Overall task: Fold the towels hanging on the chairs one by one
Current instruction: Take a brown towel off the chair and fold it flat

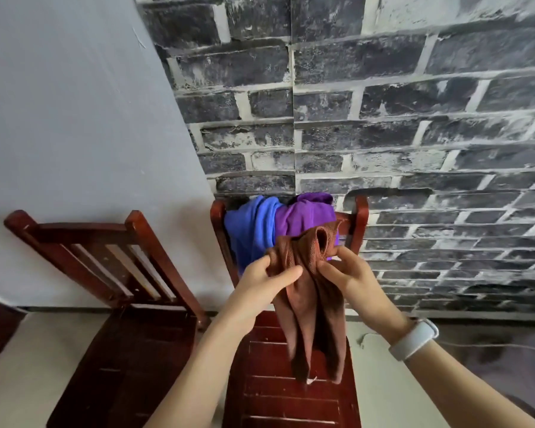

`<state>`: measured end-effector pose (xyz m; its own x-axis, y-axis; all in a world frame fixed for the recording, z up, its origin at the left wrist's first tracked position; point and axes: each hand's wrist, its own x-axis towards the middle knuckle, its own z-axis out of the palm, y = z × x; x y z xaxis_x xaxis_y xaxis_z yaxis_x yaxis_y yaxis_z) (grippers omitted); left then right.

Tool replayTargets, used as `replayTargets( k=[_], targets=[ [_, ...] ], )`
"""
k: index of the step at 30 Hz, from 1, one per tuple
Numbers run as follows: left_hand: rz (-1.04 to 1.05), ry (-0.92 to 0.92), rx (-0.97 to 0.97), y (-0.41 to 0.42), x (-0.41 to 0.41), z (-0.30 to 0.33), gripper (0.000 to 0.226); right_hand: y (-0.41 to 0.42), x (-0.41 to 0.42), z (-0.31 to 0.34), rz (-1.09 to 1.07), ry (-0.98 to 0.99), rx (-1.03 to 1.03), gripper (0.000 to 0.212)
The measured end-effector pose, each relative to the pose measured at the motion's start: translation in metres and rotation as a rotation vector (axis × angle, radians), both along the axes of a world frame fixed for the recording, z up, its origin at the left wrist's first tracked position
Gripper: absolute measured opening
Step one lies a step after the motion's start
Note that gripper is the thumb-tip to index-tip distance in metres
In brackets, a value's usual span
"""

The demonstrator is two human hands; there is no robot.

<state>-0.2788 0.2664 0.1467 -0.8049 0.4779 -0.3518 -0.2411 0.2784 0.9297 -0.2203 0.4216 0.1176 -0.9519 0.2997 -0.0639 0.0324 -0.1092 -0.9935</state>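
Left hand (267, 278) and right hand (348, 271) pinch the brown towel's (309, 304) top edge.

a dark brick-pattern wall (414, 118) meets a plain grey wall (74, 118) above pale floor (19, 381).

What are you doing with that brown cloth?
A person is holding up a brown towel with both hands, the left hand and right hand each pinching its bunched top edge so it hangs over the chair seat. A blue towel and a purple towel are draped on the chair's backrest, not yet folded.
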Motion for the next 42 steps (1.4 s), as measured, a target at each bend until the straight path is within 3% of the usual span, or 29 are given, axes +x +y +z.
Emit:
replayTargets(
  k=[5, 9, 11, 15, 19, 21, 25, 28, 31, 33, 35, 37, 39, 42],
  targets=[
    [0.095, 0.076, -0.105, 0.004, 0.014, -0.032, 0.011, 0.007, 0.022, -0.024, 0.021, -0.115, 0.036, 0.007],
    [0.041, 0.249, -0.368, 0.009, 0.022, -0.054, 0.024, 0.014, 0.041, -0.047, -0.045, -0.2, -0.213, 0.004],
    [0.005, 0.342, -0.475, 0.012, 0.029, -0.062, 0.03, 0.017, 0.052, -0.054, -0.072, -0.242, -0.262, 0.013],
    [-0.067, 0.5, -0.606, 0.019, 0.043, -0.077, 0.029, 0.021, 0.07, -0.063, -0.082, -0.26, -0.204, 0.027],
    [-0.115, 0.654, -0.768, 0.019, 0.049, -0.086, 0.035, 0.021, 0.081, -0.068, -0.024, -0.288, -0.035, 0.025],
    [-0.145, 0.672, -0.833, 0.018, 0.051, -0.084, 0.039, 0.02, 0.084, -0.07, -0.075, -0.299, 0.014, 0.014],
    [-0.14, 0.528, -0.853, 0.01, 0.044, -0.094, 0.042, 0.023, 0.088, -0.075, -0.264, -0.274, 0.039, 0.017],
    [0.01, 0.101, -0.467, 0.003, 0.038, -0.103, 0.031, 0.037, 0.093, -0.085, -0.457, -0.319, 0.072, 0.01],
    [0.253, -0.271, -0.137, 0.003, 0.038, -0.1, 0.037, 0.058, 0.099, -0.093, -0.604, -0.379, 0.045, 0.012],
    [0.314, -0.25, -0.216, 0.002, 0.035, -0.102, 0.041, 0.071, 0.105, -0.096, -0.632, -0.399, 0.099, 0.008],
    [0.241, -0.138, -0.383, -0.001, 0.033, -0.105, 0.041, 0.083, 0.113, -0.097, -0.629, -0.42, 0.246, 0.009],
    [0.154, -0.18, -0.351, -0.006, 0.032, -0.104, 0.031, 0.091, 0.121, -0.098, -0.596, -0.469, 0.451, 0.012],
    [0.017, -0.255, -0.305, -0.013, 0.03, -0.102, 0.034, 0.096, 0.128, -0.1, -0.551, -0.514, 0.601, 0.019],
    [-0.269, -0.1, -0.49, -0.024, 0.03, -0.099, 0.056, 0.103, 0.135, -0.111, -0.478, -0.638, 0.686, 0.025]
  ],
)
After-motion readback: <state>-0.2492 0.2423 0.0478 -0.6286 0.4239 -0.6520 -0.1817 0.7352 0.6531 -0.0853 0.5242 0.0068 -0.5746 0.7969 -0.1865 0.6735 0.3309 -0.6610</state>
